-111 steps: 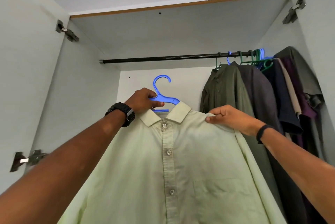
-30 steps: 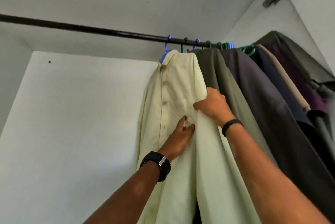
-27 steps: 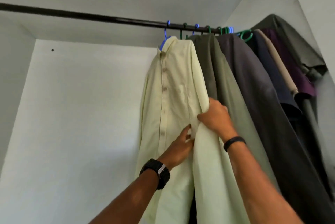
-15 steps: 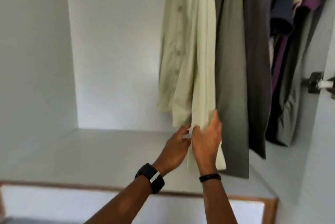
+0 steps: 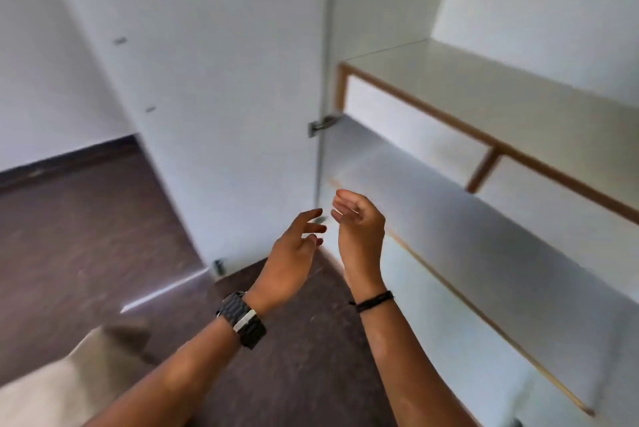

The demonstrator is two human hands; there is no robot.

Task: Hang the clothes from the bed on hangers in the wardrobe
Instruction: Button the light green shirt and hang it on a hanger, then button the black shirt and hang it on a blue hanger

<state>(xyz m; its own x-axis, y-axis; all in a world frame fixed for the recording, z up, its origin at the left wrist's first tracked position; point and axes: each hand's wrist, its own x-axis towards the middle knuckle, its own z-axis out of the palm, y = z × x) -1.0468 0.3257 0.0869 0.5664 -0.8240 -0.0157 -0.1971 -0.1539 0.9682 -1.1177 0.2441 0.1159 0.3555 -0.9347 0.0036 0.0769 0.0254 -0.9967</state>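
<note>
While both hands, left hand (image 5: pixel 294 254) and right hand (image 5: pixel 359 222), hang empty with loosely curled fingers before the wardrobe (image 5: pixel 449 184), no clothes appear; such garments are presumably light, limp, best gripped at collar or shoulders.

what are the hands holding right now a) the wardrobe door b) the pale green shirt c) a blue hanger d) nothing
d: the left hand and right hand hang in the air before the open wardrobe door with loosely bent fingers, nothing in them; no shirt or hanger is in view.
</note>
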